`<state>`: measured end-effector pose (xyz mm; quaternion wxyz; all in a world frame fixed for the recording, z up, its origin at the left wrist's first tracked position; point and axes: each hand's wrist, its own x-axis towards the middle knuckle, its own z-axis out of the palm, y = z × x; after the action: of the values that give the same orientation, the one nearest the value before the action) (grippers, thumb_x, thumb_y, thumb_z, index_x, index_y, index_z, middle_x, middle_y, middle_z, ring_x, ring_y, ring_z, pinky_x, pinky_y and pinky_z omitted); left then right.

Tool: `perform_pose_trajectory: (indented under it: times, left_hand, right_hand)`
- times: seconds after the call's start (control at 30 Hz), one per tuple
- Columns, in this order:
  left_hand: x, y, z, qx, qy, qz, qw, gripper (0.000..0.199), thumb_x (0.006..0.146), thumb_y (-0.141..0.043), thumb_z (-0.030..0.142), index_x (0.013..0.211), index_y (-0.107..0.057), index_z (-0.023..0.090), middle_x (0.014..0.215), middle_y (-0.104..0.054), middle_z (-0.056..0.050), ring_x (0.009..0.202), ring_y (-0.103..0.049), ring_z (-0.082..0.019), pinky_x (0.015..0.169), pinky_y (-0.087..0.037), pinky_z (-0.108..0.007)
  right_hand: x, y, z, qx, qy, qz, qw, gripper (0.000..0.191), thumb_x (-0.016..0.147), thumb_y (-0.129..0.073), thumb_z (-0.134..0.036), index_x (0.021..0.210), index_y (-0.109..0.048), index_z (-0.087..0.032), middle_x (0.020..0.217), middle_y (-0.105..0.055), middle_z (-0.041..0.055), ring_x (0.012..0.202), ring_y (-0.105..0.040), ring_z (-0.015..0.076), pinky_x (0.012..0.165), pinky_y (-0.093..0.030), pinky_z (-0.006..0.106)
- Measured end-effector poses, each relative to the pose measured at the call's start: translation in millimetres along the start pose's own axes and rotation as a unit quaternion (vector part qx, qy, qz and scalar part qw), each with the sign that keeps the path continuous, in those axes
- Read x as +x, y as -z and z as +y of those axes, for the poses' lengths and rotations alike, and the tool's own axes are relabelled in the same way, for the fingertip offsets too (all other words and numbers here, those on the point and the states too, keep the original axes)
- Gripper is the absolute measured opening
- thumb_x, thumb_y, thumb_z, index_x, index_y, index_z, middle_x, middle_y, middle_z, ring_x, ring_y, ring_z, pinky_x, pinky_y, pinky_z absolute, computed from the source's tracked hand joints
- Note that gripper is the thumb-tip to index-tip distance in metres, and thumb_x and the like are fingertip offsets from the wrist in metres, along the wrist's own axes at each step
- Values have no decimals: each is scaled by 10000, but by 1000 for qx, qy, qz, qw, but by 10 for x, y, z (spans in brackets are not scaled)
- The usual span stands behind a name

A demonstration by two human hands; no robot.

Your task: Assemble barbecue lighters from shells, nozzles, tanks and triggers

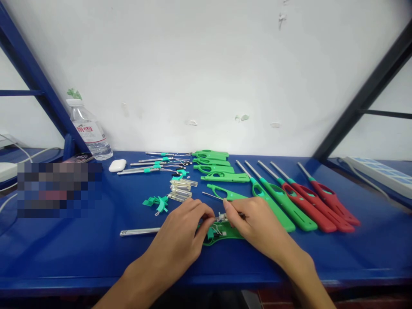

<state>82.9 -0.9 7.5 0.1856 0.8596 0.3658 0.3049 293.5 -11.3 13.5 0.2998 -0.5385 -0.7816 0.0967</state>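
Observation:
An open green lighter shell (230,232) lies near the table's front, with wires and a small teal part (210,234) inside. My left hand (185,231) is over its left end, thumb and forefinger pinched at a small metal piece (221,217) on the shell. A metal tube (140,231) sticks out to the left from under that hand. My right hand (254,221) is closed over the shell's right part, fingertips near the same piece. A thin metal rod (211,195) reaches up-left from its fingertips. What lies within its fingers is partly hidden.
Behind my hands lie green shell halves (222,177), clear fuel tanks (180,190), teal parts (157,201) and metal tubes (138,170). Green lighters (285,208) and red lighters (334,204) lie at right. A water bottle (90,133) and white case (117,165) stand at back left.

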Motion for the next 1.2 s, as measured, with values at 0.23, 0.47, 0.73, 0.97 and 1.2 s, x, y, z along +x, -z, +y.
perform_pose_trajectory:
  times: [0.23,0.47,0.73,0.97,1.2]
  left_hand:
    - [1,14,1,-7,-3,-1,1000,152,1053,-551,114,985,-652,206,975,-678,-3,920,-630,-201,841,-470,-345]
    - [5,24,23,-3,-4,-4,1000,153,1050,-554,111,971,-651,200,961,-679,-8,914,-627,-206,831,-467,-345]
    - [6,19,23,0,-6,-4,1000,162,1046,-548,100,977,-651,203,966,-679,-6,911,-627,-203,825,-473,-340]
    - [-3,16,15,1,-8,-4,1000,155,1057,-538,120,979,-640,207,975,-679,-8,917,-629,-202,836,-476,-344]
    - [9,14,23,4,-11,-4,1000,157,1048,-541,108,976,-642,206,970,-677,-12,916,-636,-204,822,-483,-340]
  right_hand:
    - [-12,12,-13,4,1,-1,1000,513,1092,-419,-377,613,-317,-225,536,-373,-48,500,-301,117,570,-193,336]
    - [-5,3,3,-3,3,-1,1000,508,1087,-425,-373,613,-322,-221,541,-362,-50,505,-290,115,577,-187,335]
    - [-7,9,-10,-4,5,-3,1000,508,1089,-427,-360,608,-332,-225,536,-387,-47,501,-306,116,569,-199,333]
    - [1,8,-6,0,5,-6,1000,522,1094,-421,-371,602,-323,-226,530,-391,-49,493,-316,115,567,-209,330]
    - [10,9,-12,1,-3,-15,1000,517,1099,-408,-378,611,-338,-225,545,-410,-47,504,-340,120,580,-211,337]
